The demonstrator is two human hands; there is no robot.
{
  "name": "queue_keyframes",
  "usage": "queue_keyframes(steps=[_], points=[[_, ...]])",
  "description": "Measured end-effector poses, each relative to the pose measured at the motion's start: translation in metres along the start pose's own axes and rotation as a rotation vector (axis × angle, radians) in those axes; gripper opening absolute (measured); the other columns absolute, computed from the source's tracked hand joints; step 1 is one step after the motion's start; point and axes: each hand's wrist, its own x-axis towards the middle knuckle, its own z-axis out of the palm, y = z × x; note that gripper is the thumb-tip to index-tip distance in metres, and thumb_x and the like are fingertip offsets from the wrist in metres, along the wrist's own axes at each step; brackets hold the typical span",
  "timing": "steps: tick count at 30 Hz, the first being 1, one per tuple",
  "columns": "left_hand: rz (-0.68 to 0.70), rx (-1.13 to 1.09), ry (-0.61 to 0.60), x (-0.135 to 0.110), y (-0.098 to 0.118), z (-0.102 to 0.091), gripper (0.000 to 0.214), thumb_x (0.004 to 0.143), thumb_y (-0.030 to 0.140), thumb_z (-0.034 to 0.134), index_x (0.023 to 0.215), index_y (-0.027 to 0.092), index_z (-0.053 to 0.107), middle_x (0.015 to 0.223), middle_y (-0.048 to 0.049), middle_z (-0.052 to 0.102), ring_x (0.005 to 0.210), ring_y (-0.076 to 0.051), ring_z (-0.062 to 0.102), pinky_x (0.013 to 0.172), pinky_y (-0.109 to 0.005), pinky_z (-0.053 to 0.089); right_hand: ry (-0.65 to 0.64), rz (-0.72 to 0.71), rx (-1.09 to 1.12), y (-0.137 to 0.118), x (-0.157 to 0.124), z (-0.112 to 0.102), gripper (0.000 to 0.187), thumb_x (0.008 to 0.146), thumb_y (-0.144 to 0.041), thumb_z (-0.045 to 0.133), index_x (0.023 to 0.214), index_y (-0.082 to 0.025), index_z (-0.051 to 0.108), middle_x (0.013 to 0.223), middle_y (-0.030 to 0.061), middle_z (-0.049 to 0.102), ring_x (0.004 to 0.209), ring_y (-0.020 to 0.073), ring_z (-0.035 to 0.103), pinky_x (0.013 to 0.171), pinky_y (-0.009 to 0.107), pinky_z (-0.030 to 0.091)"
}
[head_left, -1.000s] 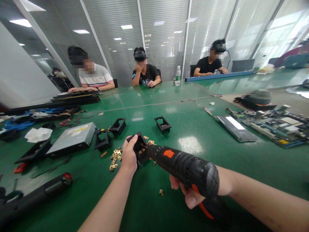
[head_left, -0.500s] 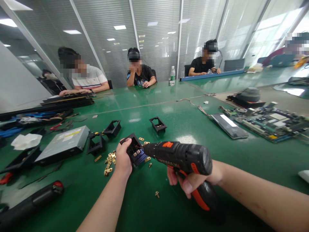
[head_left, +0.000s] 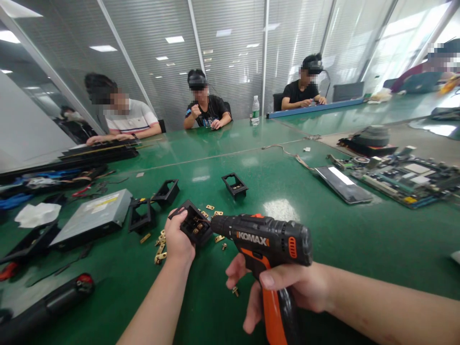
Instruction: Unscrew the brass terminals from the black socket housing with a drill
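Note:
My left hand (head_left: 178, 239) grips a black plastic socket housing (head_left: 190, 218), tilted so its inside with small brass parts faces me. In my right hand (head_left: 305, 282) is a black and orange cordless drill (head_left: 269, 239). The thumb lies across its handle, while some fingers stretch forward, off the trigger. The drill's nose points left into the housing; I cannot see whether the bit touches a screw. Brass strips (head_left: 160, 251) lie in a pile beside my left wrist, with a few more behind the housing. Two small screws (head_left: 224, 246) rest on the green table (head_left: 345, 258).
Black frames (head_left: 234, 184) stand beyond my hands. To the left are a silver disc drive (head_left: 93, 218) and a black cylindrical tool (head_left: 46, 306). A phone-like panel (head_left: 343, 184) and a circuit board (head_left: 413, 177) lie right. Several people sit across the table, near a bottle (head_left: 255, 111).
The drill has rolled so its side lettering faces me, and its handle now points down. My right fingers have loosened forward. The housing has turned slightly, showing more of its inside.

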Motion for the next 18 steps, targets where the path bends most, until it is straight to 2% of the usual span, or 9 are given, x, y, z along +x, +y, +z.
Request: queue_keyframes(steps=[2, 3, 6, 8, 14, 18], points=[[0.033, 0.009, 0.000, -0.002, 0.000, 0.001, 0.043, 0.064, 0.038, 0.080, 0.101, 0.025, 0.063, 0.087, 0.0010, 0.066, 0.078, -0.024, 0.067, 0.072, -0.038, 0.058, 0.000, -0.010, 0.051, 0.005, 0.000, 0.007, 0.069, 0.080, -0.052, 0.095, 0.136, -0.022, 0.068, 0.122, 0.0085, 0.076, 0.089, 0.0226, 0.084, 0.085, 0.037, 0.063], [0.066, 0.027, 0.004, -0.003, 0.000, 0.002, 0.043, 0.063, 0.038, 0.081, 0.099, 0.024, 0.063, 0.086, 0.0012, 0.065, 0.078, -0.023, 0.066, 0.071, -0.037, 0.057, -0.001, -0.012, 0.072, 0.008, -0.001, 0.009, 0.071, 0.082, -0.052, 0.096, 0.139, -0.023, 0.066, 0.118, 0.0083, 0.078, 0.088, 0.0226, 0.084, 0.085, 0.038, 0.062], [0.169, 0.111, -0.017, -0.006, -0.001, 0.004, 0.040, 0.062, 0.040, 0.084, 0.091, 0.023, 0.063, 0.080, 0.0016, 0.062, 0.074, -0.021, 0.063, 0.067, -0.032, 0.051, 0.031, -0.055, 0.125, 0.015, -0.002, 0.018, 0.068, 0.085, -0.050, 0.096, 0.139, -0.022, 0.065, 0.087, 0.0015, 0.078, 0.079, 0.0198, 0.081, 0.085, 0.040, 0.062], [0.193, 0.152, -0.037, -0.007, -0.002, 0.003, 0.039, 0.062, 0.042, 0.085, 0.089, 0.023, 0.063, 0.079, 0.0014, 0.061, 0.073, -0.020, 0.061, 0.067, -0.032, 0.049, 0.080, -0.106, 0.175, 0.019, -0.003, 0.025, 0.063, 0.086, -0.047, 0.096, 0.135, -0.021, 0.067, 0.076, -0.0039, 0.073, 0.072, 0.0164, 0.078, 0.087, 0.040, 0.061], [0.160, 0.166, -0.138, -0.009, -0.005, 0.001, 0.039, 0.067, 0.044, 0.085, 0.094, 0.024, 0.065, 0.080, -0.0006, 0.065, 0.072, -0.023, 0.064, 0.065, -0.032, 0.051, 0.189, -0.212, 0.438, 0.020, -0.009, 0.052, 0.036, 0.091, -0.036, 0.091, 0.117, -0.017, 0.076, 0.072, -0.0061, 0.066, 0.065, 0.0109, 0.071, 0.077, 0.032, 0.059], [0.106, 0.156, -0.209, -0.012, -0.005, 0.002, 0.048, 0.063, 0.043, 0.089, 0.098, 0.024, 0.062, 0.080, -0.0003, 0.068, 0.069, -0.022, 0.065, 0.063, -0.032, 0.054, 0.271, -0.211, 0.540, 0.017, -0.011, 0.061, 0.042, 0.085, -0.042, 0.096, 0.112, -0.015, 0.079, 0.064, -0.0089, 0.061, 0.057, 0.0086, 0.061, 0.070, 0.030, 0.058]])
